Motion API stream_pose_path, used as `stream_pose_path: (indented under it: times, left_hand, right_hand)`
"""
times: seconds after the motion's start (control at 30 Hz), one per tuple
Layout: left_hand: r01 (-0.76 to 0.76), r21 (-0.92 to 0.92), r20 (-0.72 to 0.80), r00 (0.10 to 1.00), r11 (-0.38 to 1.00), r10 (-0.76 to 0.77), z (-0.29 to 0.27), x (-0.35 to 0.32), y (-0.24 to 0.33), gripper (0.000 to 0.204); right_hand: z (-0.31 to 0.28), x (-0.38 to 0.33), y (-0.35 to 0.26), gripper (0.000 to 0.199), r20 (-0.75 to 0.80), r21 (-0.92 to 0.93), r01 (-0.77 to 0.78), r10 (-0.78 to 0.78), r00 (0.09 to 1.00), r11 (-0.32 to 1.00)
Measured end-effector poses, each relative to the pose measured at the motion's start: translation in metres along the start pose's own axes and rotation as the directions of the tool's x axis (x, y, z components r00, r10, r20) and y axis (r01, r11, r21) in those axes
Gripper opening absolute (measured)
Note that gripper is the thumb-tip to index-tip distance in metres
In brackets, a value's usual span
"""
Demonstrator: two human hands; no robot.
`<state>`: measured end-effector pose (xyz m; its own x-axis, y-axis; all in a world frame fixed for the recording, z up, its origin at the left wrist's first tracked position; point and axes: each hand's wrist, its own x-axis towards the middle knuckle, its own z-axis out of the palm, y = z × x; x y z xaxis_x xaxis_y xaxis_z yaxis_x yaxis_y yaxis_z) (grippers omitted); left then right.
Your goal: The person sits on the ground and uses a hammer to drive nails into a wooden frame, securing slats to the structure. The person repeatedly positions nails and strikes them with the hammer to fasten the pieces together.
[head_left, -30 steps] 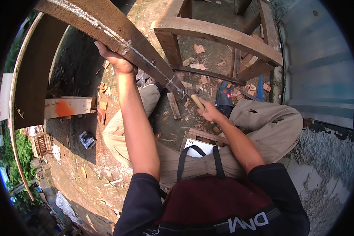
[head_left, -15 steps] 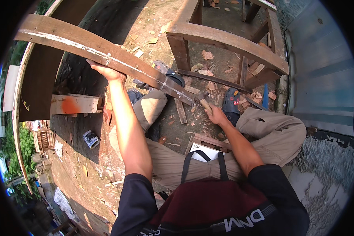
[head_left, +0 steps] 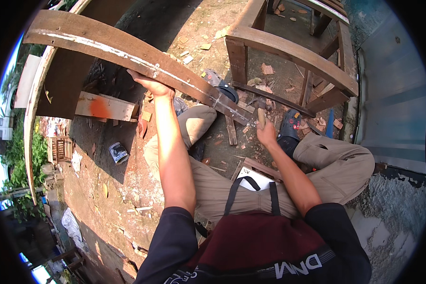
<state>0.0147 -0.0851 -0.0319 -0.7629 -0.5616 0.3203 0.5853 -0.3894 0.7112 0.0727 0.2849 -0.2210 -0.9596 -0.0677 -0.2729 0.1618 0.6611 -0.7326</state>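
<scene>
A long brown wooden plank (head_left: 113, 49) with a streak of white along its face slants from the upper left down to the middle. My left hand (head_left: 155, 88) grips its lower edge from beneath, the fingers partly hidden by the wood. In my right hand (head_left: 266, 132) is a hammer (head_left: 261, 116), held by its pale wooden handle. The hammer's dark head is up and to the right of the plank's lower end, apart from it. A short wooden strip (head_left: 231, 130) lies on the ground just under that end.
A wooden frame (head_left: 293, 47) stands ahead on the right, beside a grey metal sheet wall (head_left: 393, 90). On the left are a big brown panel (head_left: 61, 80), a board with an orange patch (head_left: 104, 108) and a can (head_left: 119, 153). Wood chips litter the ground between my shoes.
My right hand has moved the hammer up and away from the plank's lower end. The left hand keeps its hold on the plank. The whole view has shifted slightly.
</scene>
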Motion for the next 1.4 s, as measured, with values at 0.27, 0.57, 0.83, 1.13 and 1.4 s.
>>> stream_pose_path:
  times: [0.27,0.57,0.83,1.13,1.4]
  left_hand:
    - [-0.022,-0.009,0.029,0.999,1.0,0.023,0.029,-0.006,-0.011,0.082]
    - [0.014,0.023,0.019,1.0,1.0,-0.014,0.1,-0.041,-0.012,0.083]
    - [0.069,0.123,0.127,0.988,0.99,-0.085,0.171,-0.104,-0.026,0.084]
    - [0.101,0.082,0.196,0.974,0.992,-0.115,0.172,-0.084,-0.03,0.086]
    - [0.031,0.049,0.025,0.999,0.998,-0.033,0.125,-0.026,-0.025,0.086]
  right_hand:
    - [-0.006,-0.043,-0.059,0.041,0.034,0.5,0.097,-0.131,0.991,0.86]
    - [-0.064,-0.064,-0.098,0.02,0.566,0.451,-0.416,0.107,0.818,0.79]
    - [-0.153,-0.022,-0.118,0.008,0.866,0.281,-0.767,0.192,0.462,0.577]
    - [-0.162,-0.064,-0.138,0.009,0.782,0.414,-0.616,0.086,0.618,0.67]
    - [-0.119,-0.051,-0.115,0.044,0.569,0.642,-0.242,-0.241,0.786,0.727]
